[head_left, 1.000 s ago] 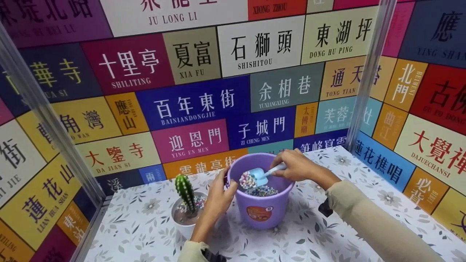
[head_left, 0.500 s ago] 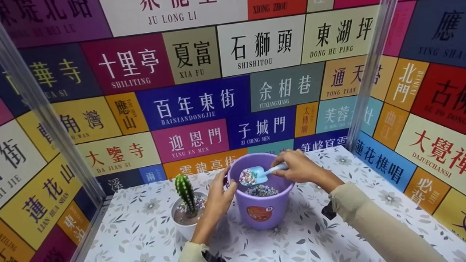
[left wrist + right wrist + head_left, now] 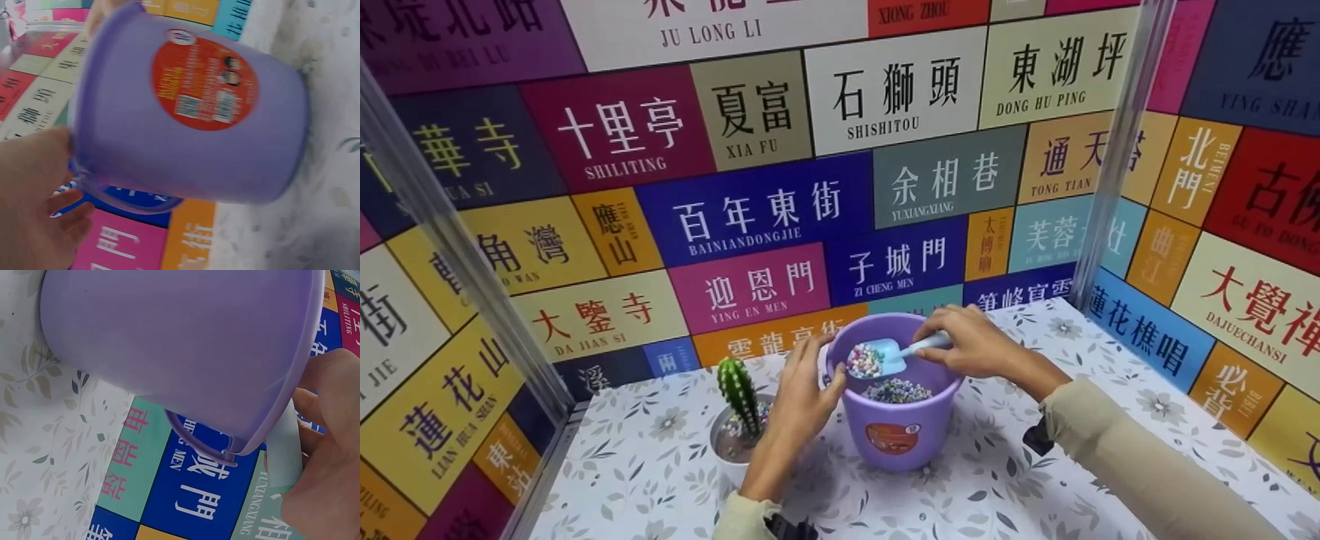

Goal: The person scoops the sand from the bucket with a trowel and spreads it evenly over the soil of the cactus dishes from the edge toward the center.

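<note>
A light-blue scoop (image 3: 894, 357) carries a heap of multicoloured pebbles (image 3: 865, 361) inside the mouth of a purple bucket (image 3: 898, 442). My right hand (image 3: 971, 341) pinches its handle (image 3: 284, 450) from above, over the bucket's right rim. More small pebbles (image 3: 896, 391) lie in the bucket. At the left rim is my left hand (image 3: 802, 386), its fingers loosely bent and its thumb at the rim; the left wrist view shows the fingers apart from the bucket wall. A white pot (image 3: 729, 463) with a green cactus (image 3: 739, 394) and pebbles stands beside my left forearm, partly hidden by it.
White cloth with grey leaves and flowers covers the table (image 3: 1027, 487). Behind it rises a wall of coloured name panels (image 3: 761, 210), with clear upright posts (image 3: 1117, 150) at the corners. A purple bail handle (image 3: 135, 205) hangs from the bucket's far side.
My left hand has shifted slightly left, loosening from the bucket's rim. The loaded scoop has moved a little left toward that rim, still held by my right hand.
</note>
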The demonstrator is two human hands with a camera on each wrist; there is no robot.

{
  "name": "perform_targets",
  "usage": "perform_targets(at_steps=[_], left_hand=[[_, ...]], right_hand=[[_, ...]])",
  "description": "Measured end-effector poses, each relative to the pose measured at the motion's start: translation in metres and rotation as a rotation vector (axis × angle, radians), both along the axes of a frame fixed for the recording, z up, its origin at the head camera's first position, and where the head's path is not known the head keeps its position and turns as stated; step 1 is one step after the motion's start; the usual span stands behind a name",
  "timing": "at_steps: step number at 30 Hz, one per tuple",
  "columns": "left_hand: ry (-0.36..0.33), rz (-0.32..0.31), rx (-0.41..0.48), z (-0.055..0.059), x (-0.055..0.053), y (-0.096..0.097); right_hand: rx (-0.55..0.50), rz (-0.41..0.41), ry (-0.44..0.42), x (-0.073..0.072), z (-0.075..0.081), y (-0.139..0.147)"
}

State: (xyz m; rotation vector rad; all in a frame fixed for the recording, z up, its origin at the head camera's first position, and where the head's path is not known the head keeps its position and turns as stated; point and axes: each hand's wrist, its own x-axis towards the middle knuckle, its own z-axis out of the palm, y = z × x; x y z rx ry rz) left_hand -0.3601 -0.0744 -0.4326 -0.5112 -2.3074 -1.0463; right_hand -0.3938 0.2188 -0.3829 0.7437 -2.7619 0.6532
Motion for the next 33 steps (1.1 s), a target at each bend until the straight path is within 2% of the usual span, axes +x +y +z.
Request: perform_targets(at_steps=[3, 10, 13, 16, 19, 22, 24, 26, 33], left_hand=[[0.037, -0.016, -0.049, 0.014, 0.004, -0.005], [0.105, -0.018, -0.030, 0.047, 0.018, -0.032], [0.152, -0.021, -0.018, 0.057, 0.023, -0.051], [0.183, -0.002, 0.011, 0.060, 0.027, -0.072], [0.210, 0.030, 0.053, 0.057, 0.030, -0.089], [0.257, 0.065, 0.100, 0.048, 0.030, -0.102], [0.258, 0.079, 0.132, 0.040, 0.029, -0.110], [0.231, 0.088, 0.155, 0.032, 0.028, -0.116], [0.055, 0.085, 0.165, 0.004, 0.027, -0.128]], right_hand=[[-0.006, 0.019, 0.029, 0.002, 0.001, -0.003], [-0.044, 0.052, 0.072, 0.008, 0.007, -0.014], [-0.053, 0.049, 0.068, 0.008, 0.009, -0.021], [-0.059, 0.051, 0.065, 0.007, 0.010, -0.027], [-0.059, 0.061, 0.078, 0.006, 0.010, -0.035], [-0.056, 0.075, 0.093, 0.005, 0.011, -0.043], [-0.052, 0.081, 0.098, 0.005, 0.012, -0.048], [-0.047, 0.087, 0.099, 0.006, 0.012, -0.054], [-0.033, 0.090, 0.098, 0.010, 0.010, -0.070]])
